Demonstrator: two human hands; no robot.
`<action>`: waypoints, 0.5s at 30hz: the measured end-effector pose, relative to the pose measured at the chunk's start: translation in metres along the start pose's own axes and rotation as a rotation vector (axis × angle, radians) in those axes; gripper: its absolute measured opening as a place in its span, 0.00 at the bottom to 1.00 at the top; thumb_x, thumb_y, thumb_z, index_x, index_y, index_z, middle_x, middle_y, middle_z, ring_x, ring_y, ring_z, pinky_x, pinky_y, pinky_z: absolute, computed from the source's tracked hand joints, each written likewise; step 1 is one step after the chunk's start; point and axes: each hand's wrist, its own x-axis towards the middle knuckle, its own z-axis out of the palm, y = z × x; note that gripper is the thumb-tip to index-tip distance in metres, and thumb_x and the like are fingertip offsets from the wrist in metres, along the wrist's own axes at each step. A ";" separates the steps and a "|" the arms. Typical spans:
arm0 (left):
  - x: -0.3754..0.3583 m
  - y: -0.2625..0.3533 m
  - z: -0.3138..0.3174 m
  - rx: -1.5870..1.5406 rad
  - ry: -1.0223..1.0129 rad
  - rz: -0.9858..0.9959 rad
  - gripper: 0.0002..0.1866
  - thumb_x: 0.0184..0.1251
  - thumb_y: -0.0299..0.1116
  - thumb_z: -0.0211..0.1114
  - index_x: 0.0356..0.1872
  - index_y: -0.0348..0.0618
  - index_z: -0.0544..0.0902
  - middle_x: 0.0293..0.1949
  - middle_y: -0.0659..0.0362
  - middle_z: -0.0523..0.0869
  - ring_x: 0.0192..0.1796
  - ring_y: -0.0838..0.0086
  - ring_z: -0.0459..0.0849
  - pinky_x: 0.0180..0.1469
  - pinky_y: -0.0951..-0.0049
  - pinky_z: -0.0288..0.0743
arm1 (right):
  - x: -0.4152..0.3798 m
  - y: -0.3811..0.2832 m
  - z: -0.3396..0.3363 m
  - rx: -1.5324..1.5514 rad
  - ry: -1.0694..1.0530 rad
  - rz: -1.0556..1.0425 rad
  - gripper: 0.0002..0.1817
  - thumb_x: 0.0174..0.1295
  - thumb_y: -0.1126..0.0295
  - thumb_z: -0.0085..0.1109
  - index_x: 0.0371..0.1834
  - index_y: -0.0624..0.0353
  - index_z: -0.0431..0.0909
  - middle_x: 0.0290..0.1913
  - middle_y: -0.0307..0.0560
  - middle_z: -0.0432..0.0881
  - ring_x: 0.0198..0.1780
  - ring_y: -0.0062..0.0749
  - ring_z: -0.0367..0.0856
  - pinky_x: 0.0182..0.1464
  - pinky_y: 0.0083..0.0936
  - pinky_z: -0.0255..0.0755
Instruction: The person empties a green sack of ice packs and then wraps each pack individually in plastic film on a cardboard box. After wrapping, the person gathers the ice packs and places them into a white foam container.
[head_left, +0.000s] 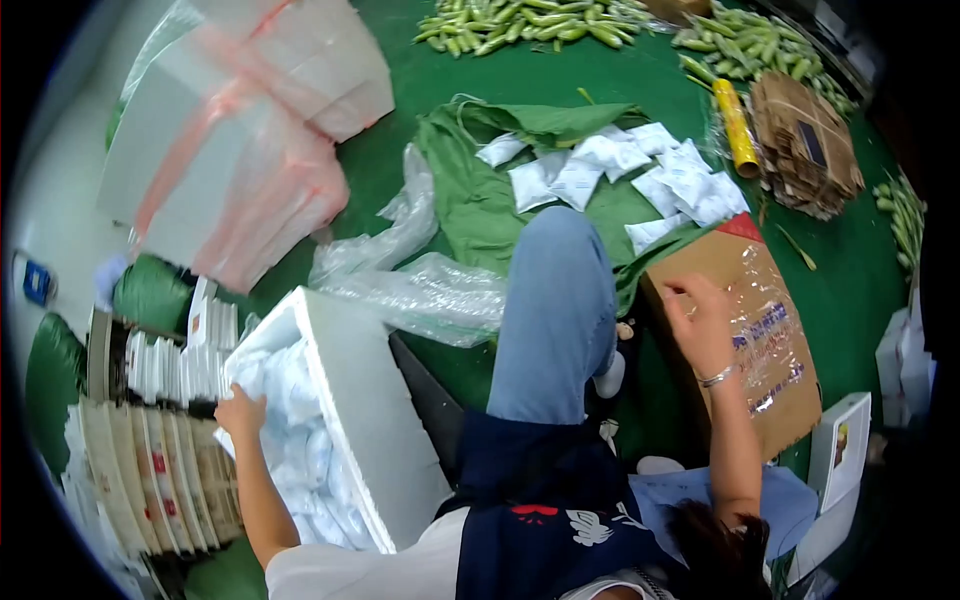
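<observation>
My left hand (242,411) is at the left rim of a white foam box (372,400), its fingers curled over the edge. Inside the box lie several white ice packs (305,450). My right hand (703,318) hovers over a brown cardboard box (765,340), fingers loosely bent and apart, with nothing seen in them. Beyond my knee, more white ice packs (578,180) are spread on a green woven sack (470,195). Clear plastic wrap (430,295) lies between the sack and the foam box.
Large white foam boxes (225,150) tied with pink film stand at upper left. Stacked crates (160,480) are at lower left. Green vegetables (530,22) lie on the green floor, near a yellow roll (735,128) and a bundle of flattened brown cardboard (800,165) with a phone-like object.
</observation>
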 end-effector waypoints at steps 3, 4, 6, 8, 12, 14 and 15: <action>0.013 0.021 0.008 -0.062 -0.054 -0.046 0.46 0.53 0.61 0.64 0.69 0.41 0.62 0.54 0.39 0.79 0.58 0.52 0.79 0.61 0.54 0.69 | -0.004 -0.001 0.012 0.036 -0.088 -0.002 0.06 0.57 0.74 0.60 0.36 0.65 0.79 0.35 0.55 0.80 0.38 0.51 0.80 0.41 0.36 0.73; 0.024 0.029 0.006 -0.092 -0.078 -0.081 0.47 0.53 0.61 0.63 0.69 0.40 0.61 0.55 0.38 0.78 0.59 0.51 0.78 0.62 0.55 0.69 | -0.005 0.002 0.014 0.065 -0.108 -0.007 0.06 0.56 0.75 0.60 0.36 0.65 0.79 0.36 0.55 0.80 0.38 0.51 0.79 0.42 0.36 0.73; 0.050 0.037 0.007 -0.138 -0.131 -0.141 0.50 0.53 0.61 0.63 0.71 0.39 0.58 0.58 0.36 0.76 0.62 0.50 0.76 0.64 0.56 0.67 | -0.010 0.013 0.017 0.079 -0.100 0.041 0.06 0.56 0.75 0.60 0.36 0.65 0.79 0.36 0.55 0.80 0.38 0.51 0.79 0.42 0.35 0.73; 0.160 0.002 0.057 -0.243 -0.287 0.240 0.51 0.52 0.61 0.64 0.69 0.31 0.60 0.63 0.35 0.70 0.66 0.50 0.71 0.66 0.58 0.65 | -0.007 0.023 0.014 0.057 -0.125 0.115 0.06 0.57 0.74 0.60 0.36 0.65 0.79 0.35 0.55 0.79 0.38 0.51 0.79 0.41 0.35 0.73; 0.178 0.100 -0.035 0.021 -0.218 0.273 0.36 0.55 0.58 0.64 0.51 0.31 0.79 0.50 0.38 0.82 0.56 0.47 0.79 0.59 0.54 0.71 | -0.011 0.051 0.011 -0.025 -0.111 0.236 0.07 0.57 0.74 0.60 0.36 0.65 0.79 0.34 0.54 0.79 0.38 0.52 0.79 0.41 0.35 0.73; 0.104 0.225 -0.128 -0.166 0.217 0.502 0.17 0.64 0.44 0.57 0.45 0.44 0.83 0.41 0.45 0.85 0.45 0.46 0.82 0.47 0.52 0.76 | -0.011 0.065 0.007 -0.042 -0.122 0.315 0.07 0.57 0.74 0.60 0.36 0.65 0.79 0.34 0.54 0.79 0.38 0.51 0.80 0.41 0.35 0.74; 0.082 0.284 -0.151 -0.461 0.346 0.727 0.13 0.66 0.38 0.57 0.42 0.41 0.83 0.37 0.46 0.85 0.39 0.51 0.84 0.42 0.57 0.77 | -0.011 0.070 0.006 -0.036 -0.104 0.335 0.06 0.57 0.74 0.59 0.36 0.65 0.79 0.33 0.55 0.79 0.38 0.50 0.80 0.42 0.36 0.74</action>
